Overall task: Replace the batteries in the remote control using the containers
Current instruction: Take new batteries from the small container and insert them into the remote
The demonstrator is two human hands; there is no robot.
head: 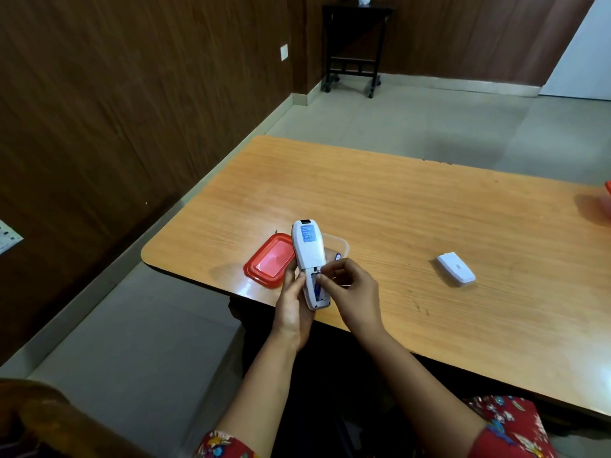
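Observation:
My left hand grips a white remote control from below, back side up, over the table's near edge. Its battery bay is uncovered and a blue battery lies inside. My right hand has curled fingers pinching at the top of that bay; what they hold is too small to tell. Behind the remote stands a clear plastic container with a blue battery in it. Its red lid lies to the left. The remote's white battery cover lies on the table to the right.
The wooden table reaches far right, where part of another red item shows at the frame edge. A dark wheeled stand is at the far wall. A wooden chair back is at the lower left.

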